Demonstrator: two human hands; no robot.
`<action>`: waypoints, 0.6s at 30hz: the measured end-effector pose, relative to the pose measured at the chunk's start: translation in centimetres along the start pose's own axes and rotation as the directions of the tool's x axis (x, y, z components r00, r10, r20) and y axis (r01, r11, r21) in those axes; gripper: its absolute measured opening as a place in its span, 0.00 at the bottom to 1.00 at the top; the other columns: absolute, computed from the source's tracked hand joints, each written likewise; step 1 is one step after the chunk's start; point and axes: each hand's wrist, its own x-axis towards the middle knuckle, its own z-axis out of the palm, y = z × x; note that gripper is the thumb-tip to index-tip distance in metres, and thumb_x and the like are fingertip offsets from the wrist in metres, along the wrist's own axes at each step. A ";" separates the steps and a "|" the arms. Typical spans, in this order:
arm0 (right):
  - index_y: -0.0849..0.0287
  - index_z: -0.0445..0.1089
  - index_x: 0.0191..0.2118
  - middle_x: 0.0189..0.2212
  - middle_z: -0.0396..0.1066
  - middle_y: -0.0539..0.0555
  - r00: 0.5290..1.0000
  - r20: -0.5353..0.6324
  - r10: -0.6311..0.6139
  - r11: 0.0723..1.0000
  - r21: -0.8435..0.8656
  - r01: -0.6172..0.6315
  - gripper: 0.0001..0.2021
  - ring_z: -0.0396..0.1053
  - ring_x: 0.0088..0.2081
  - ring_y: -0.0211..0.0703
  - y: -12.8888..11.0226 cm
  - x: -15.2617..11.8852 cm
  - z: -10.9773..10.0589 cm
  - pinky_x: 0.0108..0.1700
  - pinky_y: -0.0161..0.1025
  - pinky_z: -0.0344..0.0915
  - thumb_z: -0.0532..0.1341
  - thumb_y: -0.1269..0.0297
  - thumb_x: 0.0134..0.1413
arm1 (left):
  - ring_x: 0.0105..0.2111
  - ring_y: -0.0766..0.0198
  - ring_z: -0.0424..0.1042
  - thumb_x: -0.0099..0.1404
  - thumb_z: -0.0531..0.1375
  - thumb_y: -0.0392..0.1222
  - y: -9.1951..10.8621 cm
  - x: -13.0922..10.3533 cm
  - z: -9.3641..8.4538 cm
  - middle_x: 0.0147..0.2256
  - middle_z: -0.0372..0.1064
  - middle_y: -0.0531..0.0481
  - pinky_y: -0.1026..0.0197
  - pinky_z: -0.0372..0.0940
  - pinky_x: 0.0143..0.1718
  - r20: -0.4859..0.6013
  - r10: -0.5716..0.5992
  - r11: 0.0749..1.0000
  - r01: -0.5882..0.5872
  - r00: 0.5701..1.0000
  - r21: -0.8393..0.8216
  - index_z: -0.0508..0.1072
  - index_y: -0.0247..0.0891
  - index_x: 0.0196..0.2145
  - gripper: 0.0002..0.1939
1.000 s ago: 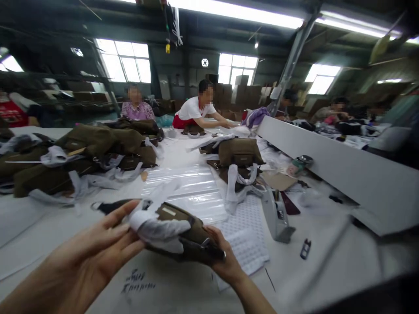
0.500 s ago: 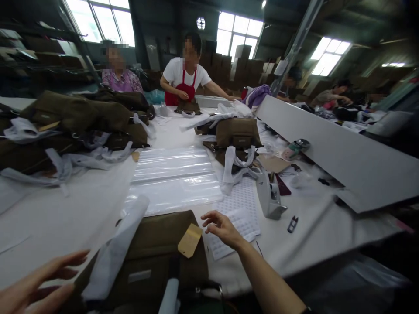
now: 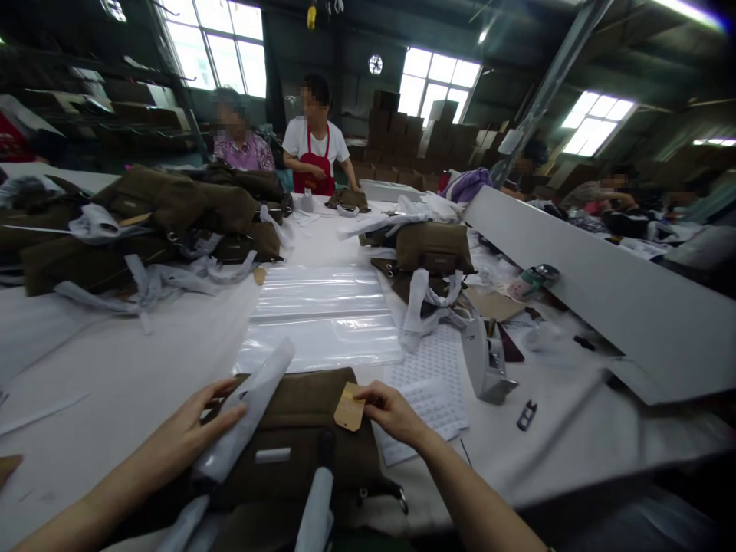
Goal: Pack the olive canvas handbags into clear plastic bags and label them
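An olive-brown bag [image 3: 299,402] lies on the table before me, with a small pale label plate on its front. My right hand [image 3: 396,414] pinches the edge of a tan hang tag [image 3: 349,408] that lies against the bag's upper right. At the bag's left side, my left hand [image 3: 210,425] is at a handle wrapped in white paper [image 3: 250,418]. Its thumb lies over the wrapping, and its fingers are partly hidden at the far side. Another wrapped strap [image 3: 315,510] hangs at the bag's near side.
Clear plastic bags [image 3: 327,314] lie beyond the bag, beside printed sheets [image 3: 428,399]. A tape dispenser [image 3: 486,364] and thread snips [image 3: 526,415] are to the right. More brown bags [image 3: 189,203] are piled left. A person in a red apron [image 3: 315,153] stands across the table.
My left hand has moved right and forward onto the wrapped handle. The right hand has closed on the tag, having been open beside it. The view has shifted slightly.
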 end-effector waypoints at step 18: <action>0.55 0.51 0.58 0.52 0.58 0.62 0.968 -0.092 0.233 0.895 -0.369 -0.250 0.52 0.59 0.53 0.55 -3.6 7.6 0.9 0.52 0.51 0.58 0.72 0.52 0.22 | 0.50 0.47 0.64 0.52 0.56 0.64 -2.0 0.8 0.5 0.51 0.65 0.41 0.46 0.56 0.53 -0.028 -0.027 0.989 0.023 0.999 -0.145 0.64 0.34 0.51 0.37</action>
